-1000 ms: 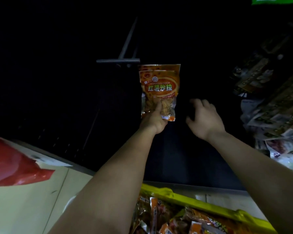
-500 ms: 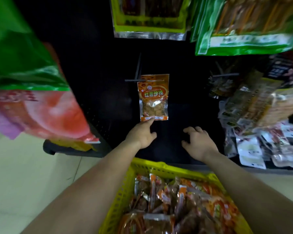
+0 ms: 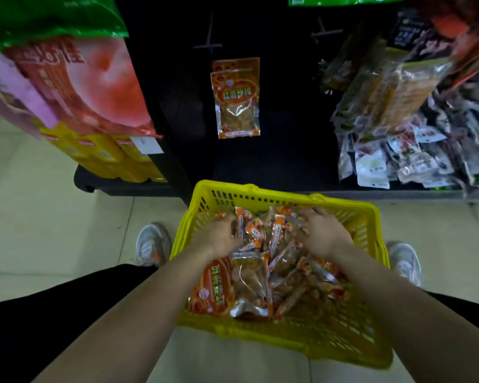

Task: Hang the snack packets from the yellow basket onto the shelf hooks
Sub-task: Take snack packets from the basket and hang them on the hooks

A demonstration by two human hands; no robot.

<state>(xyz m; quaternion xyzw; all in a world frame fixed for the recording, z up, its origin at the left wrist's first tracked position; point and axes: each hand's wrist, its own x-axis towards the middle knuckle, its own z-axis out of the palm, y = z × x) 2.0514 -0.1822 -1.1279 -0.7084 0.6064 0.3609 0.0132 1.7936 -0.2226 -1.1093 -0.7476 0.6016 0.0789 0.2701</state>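
Snack packets [image 3: 260, 275] lie heaped in the yellow basket [image 3: 329, 338] directly under both hands, their long axes pointing every way. The left hand [image 3: 219, 239] and right hand [image 3: 322, 234] dig into the heap's far end, equally near. Their fingertips are buried, so I cannot tell whether either grips anything. The hook [image 3: 208, 45] ahead and above is dim, just over the hung packets [image 3: 236, 106].
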